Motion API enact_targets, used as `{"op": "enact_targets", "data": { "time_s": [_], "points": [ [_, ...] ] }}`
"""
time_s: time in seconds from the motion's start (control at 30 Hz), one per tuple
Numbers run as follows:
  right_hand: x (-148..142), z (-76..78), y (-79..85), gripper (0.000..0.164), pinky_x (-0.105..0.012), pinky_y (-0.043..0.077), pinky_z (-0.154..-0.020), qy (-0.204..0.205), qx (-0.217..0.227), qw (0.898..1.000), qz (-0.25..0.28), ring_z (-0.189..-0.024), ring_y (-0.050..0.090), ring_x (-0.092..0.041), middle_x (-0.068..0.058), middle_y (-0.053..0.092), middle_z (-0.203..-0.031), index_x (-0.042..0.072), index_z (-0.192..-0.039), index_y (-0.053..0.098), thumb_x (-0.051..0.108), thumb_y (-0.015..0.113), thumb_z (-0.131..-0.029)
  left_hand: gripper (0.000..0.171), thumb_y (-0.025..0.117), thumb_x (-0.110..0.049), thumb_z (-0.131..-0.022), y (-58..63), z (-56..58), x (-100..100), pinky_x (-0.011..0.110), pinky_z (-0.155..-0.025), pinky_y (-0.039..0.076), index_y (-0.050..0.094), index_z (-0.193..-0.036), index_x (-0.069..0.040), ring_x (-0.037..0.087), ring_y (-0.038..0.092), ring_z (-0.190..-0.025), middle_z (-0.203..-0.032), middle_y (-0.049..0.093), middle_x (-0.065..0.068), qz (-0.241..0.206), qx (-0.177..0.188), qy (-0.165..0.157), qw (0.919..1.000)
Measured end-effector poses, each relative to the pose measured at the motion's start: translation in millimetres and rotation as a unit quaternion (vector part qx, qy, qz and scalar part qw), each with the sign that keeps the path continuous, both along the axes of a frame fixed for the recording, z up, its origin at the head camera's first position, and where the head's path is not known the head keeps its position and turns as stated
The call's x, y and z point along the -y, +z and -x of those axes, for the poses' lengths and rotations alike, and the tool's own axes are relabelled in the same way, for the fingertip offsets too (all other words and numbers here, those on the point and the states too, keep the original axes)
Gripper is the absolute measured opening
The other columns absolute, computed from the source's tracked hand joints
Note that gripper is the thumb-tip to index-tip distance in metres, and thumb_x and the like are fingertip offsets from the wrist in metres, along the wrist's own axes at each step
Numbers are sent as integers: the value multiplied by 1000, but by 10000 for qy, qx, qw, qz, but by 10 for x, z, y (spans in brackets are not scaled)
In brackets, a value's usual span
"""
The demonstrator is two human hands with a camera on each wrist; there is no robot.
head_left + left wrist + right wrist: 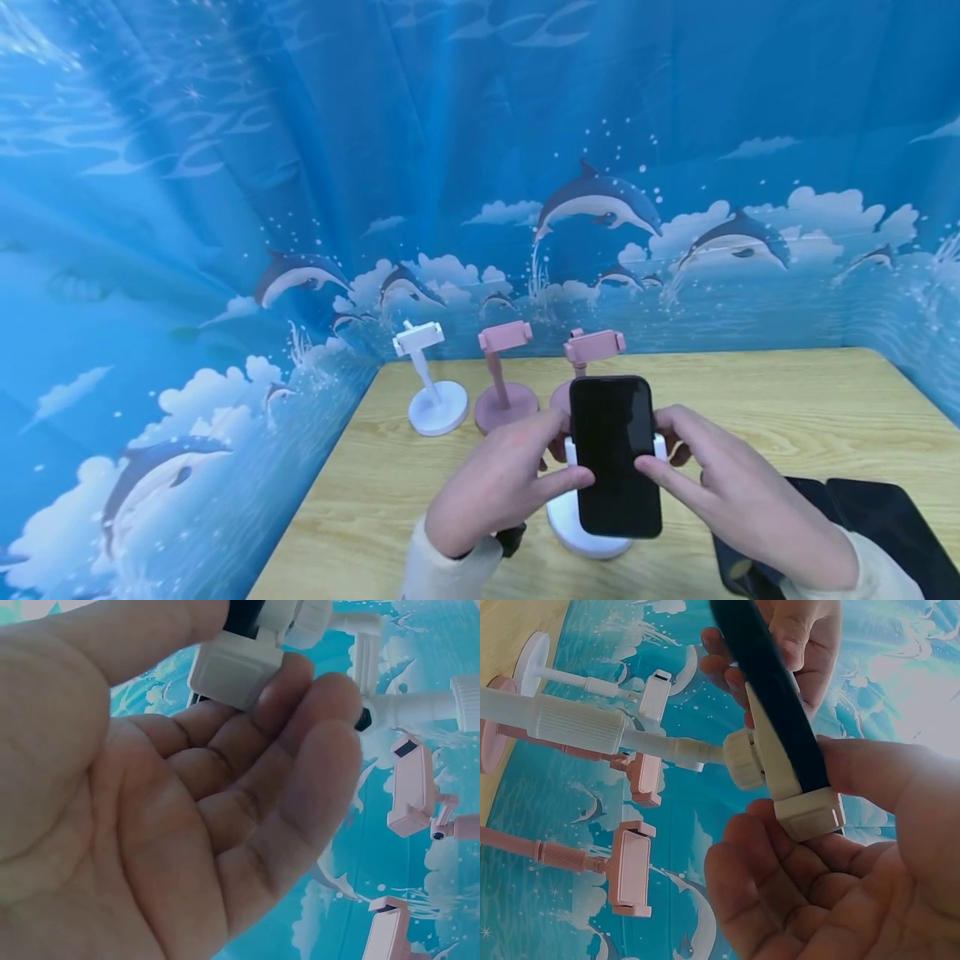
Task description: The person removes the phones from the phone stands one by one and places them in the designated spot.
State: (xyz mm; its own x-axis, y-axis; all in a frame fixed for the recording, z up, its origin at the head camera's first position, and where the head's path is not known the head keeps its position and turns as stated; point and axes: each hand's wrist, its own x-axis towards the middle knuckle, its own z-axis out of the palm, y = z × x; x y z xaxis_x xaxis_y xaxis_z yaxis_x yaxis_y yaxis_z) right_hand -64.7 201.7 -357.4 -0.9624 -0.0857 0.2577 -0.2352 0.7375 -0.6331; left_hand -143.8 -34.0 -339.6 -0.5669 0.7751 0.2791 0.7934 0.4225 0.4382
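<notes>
A black smartphone (615, 458) stands upright in the clamp of a white phone stand, whose round base (573, 529) rests on the table below it. The clamp's white end piece (236, 671) wraps the phone's edge on the left, and another end piece (810, 814) does so on the right. My left hand (510, 471) grips the phone's left side, thumb on the screen and fingers curled behind. On the opposite side, my right hand (742, 492) pinches phone and clamp alike, its thumb against the front. The phone hides part of the stand in the head view.
Behind, a white stand (438, 408) and two pink stands (506, 404) (595, 346) form a row along the back of the wooden table (405, 517). Flat black devices (892, 521) lie at the right, partly under my right forearm. A blue dolphin-print curtain (465, 167) surrounds the table.
</notes>
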Motion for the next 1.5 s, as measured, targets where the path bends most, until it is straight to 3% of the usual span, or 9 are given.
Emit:
{"op": "enact_targets", "data": {
  "time_s": [0.27, 0.47, 0.67, 0.9, 1.17, 1.27, 1.33, 1.4, 1.5],
  "points": [
    [17, 24, 16, 45, -36, 48, -69, -223, -211, 9995, -83, -97, 53, -16, 6, 56, -109, 25, -125, 51, 54, 54, -90, 41, 57, -43, -92, -9, 41, 49, 19, -73, 50, 46, -130, -35, -6, 56, -83, -103, 60, -19, -313, 365, 34, 9988],
    [92, -6, 75, 73, -53, 50, -77, -637, -1287, 9896, -36, -107, 55, -24, -4, 41, -140, 28, -149, 25, 40, 65, -89, 30, 59, -44, -90, 19, 34, 14, 17, -66, 50, 50, -115, -29, -9, 56, -80, -90, 59, -19, -454, 528, 204, 9974],
    [267, 5, 202, 81, -32, 52, -52, -930, -2405, 9636, -710, -88, 64, -22, -9, 35, -148, 28, -150, 27, 30, 73, -82, 23, 58, -39, -93, 9, -14, -76, 10, -66, 46, 46, -107, -25, -11, 53, -80, -92, 57, -17, -314, 219, -258, 9989],
    [417, 74, 173, 69, -40, 54, -54, -742, -2520, 9557, -1327, -121, 46, -33, -12, 40, -143, 23, -144, 41, 41, 65, -82, 13, 55, -28, -96, -26, -44, -82, 8, -70, 46, 47, -105, -25, -14, 52, -81, -92, 57, -18, -454, 278, -585, 9969],
    [393, -3, 211, 92, -51, 54, -72, -800, -2200, 9552, -1812, -124, 46, -38, -7, 12, -158, 28, -151, 19, 50, 66, -76, 27, 55, -33, -95, -33, 51, -96, 10, -73, 47, 46, -117, -21, -10, 57, -84, -94, 59, -13, -824, 341, -756, 9931],
    [396, -36, 315, 86, -42, 55, -57, -929, -2194, 9541, -1812, -109, 58, -35, -10, 24, -154, 29, -151, 21, 48, 65, -79, 29, 55, -34, -95, -38, 57, -120, 11, -68, 48, 44, -118, -22, -10, 56, -80, -93, 59, -14, -860, 394, -705, 9930],
    [391, -42, 402, 80, -31, 47, -43, -1080, -2222, 9506, -1881, -82, 66, -27, -13, 36, -148, 29, -150, 24, 47, 63, -82, 26, 57, -34, -94, -40, 42, -129, 11, -62, 48, 43, -114, -23, -10, 55, -76, -90, 58, -15, -794, 447, -647, 9937],
    [390, -41, 482, 76, -23, 34, -35, -1197, -2137, 9493, -1969, -55, 58, -18, -16, 45, -141, 29, -149, 28, 48, 63, -84, 22, 61, -32, -93, -41, 17, -132, 13, -59, 48, 45, -105, -23, -7, 54, -71, -88, 57, -16, -790, 575, -626, 9932],
    [415, -38, 541, 73, -20, 28, -34, -1130, -1840, 9513, -2201, -52, 56, -17, -19, 47, -137, 25, -148, 34, 52, 60, -86, 21, 65, -26, -90, -37, -29, -128, 14, -59, 49, 49, -104, -24, -6, 55, -70, -88, 59, -16, -850, 777, -740, 9906]
  ]
}}
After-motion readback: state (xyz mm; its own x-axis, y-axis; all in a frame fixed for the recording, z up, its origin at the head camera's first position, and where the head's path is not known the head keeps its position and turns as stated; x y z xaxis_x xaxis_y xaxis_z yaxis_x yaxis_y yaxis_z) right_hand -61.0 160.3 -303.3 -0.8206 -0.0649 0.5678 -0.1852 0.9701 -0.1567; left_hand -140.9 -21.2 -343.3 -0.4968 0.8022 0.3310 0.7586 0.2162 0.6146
